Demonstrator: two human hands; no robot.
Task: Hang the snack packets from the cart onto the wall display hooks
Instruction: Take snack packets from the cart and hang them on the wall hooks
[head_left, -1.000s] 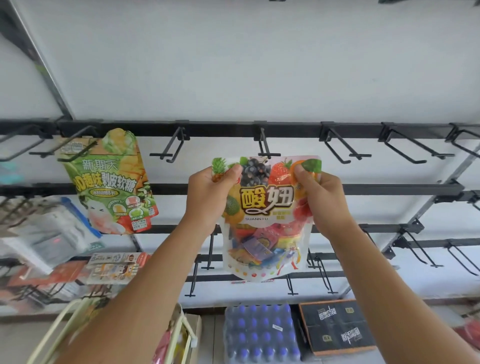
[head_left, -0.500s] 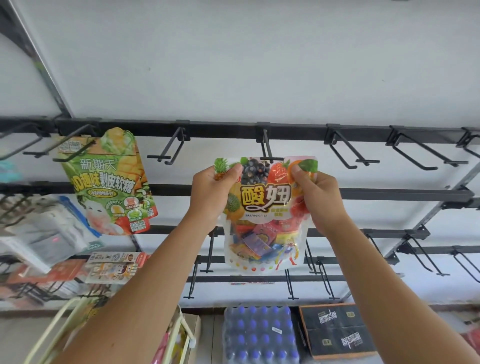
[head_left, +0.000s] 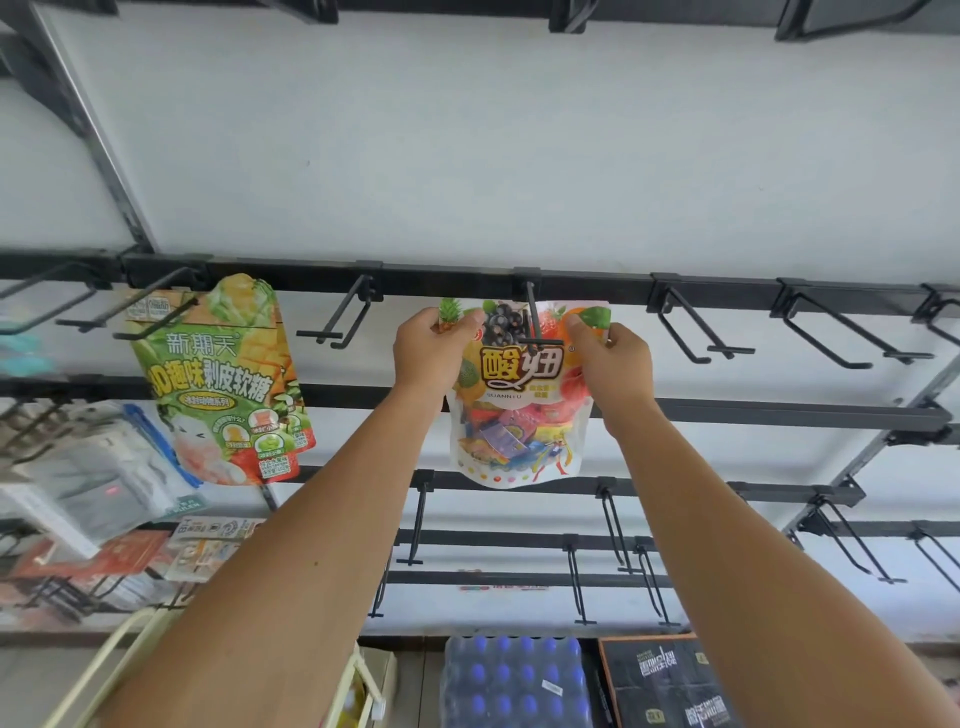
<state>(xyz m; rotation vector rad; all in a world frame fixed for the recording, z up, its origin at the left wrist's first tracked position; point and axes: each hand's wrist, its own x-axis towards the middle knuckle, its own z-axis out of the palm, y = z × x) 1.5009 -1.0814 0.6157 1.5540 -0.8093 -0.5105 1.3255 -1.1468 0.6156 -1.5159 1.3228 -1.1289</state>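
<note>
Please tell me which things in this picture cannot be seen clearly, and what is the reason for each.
- Fruit candy packet: hang hole hidden behind the hook, head view; threaded or not is unclear.
- Its top corners: covered by the left hand and right hand.
- Cart: cut off by the bottom edge.
- Left shelf packets: blurred.

Two hands (head_left: 434, 345) (head_left: 615, 364). Two big snack bags: one fruit bag (head_left: 519, 405), one green bag (head_left: 223, 384). One pack of bottles (head_left: 511, 680). One black box (head_left: 670, 680).
</note>
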